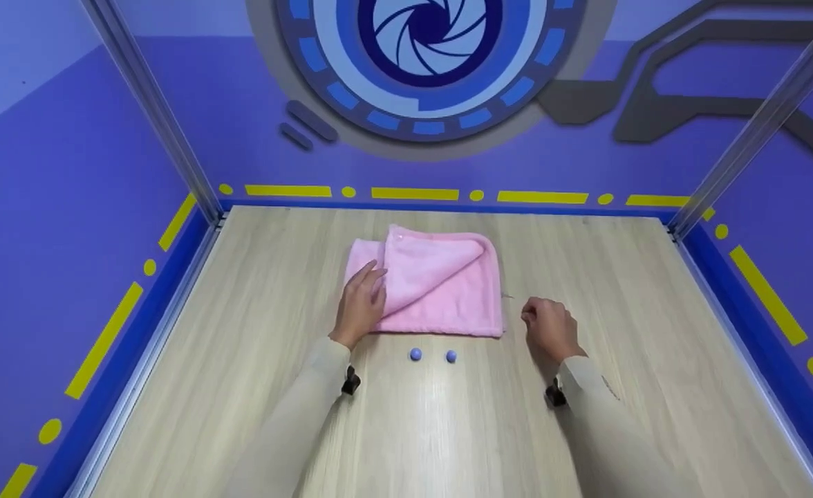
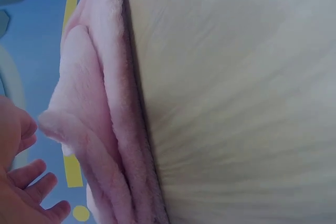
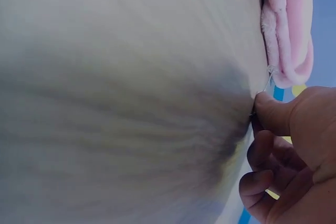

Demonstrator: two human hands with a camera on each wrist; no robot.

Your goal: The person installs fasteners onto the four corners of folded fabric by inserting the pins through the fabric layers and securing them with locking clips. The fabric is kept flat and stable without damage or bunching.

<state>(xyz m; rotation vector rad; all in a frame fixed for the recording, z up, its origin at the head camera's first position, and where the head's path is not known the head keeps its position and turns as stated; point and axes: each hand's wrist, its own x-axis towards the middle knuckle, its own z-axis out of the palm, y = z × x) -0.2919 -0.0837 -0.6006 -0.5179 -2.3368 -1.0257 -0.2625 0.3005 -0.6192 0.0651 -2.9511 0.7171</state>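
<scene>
A folded pink fleecy towel [image 1: 441, 290] lies on the wooden table, its upper layer turned back along a diagonal. My left hand [image 1: 359, 308] is over the towel's left end, fingers loosely bent. In the left wrist view that hand [image 2: 26, 177] stands beside a raised pink fold [image 2: 81, 87] with nothing in its fingers. My right hand [image 1: 550, 326] is to the right of the towel. The right wrist view shows thumb and forefinger pinching a thin pale thread [image 3: 269, 81] that runs to the towel's corner [image 3: 286, 74]; its other fingers are curled.
Two small bluish-purple balls, a left one [image 1: 415, 354] and a right one [image 1: 451, 356], sit just in front of the towel. Painted blue panels [image 1: 192, 90] stand around the wooden table [image 1: 254, 277], with metal posts [image 1: 164, 111] at the back corners.
</scene>
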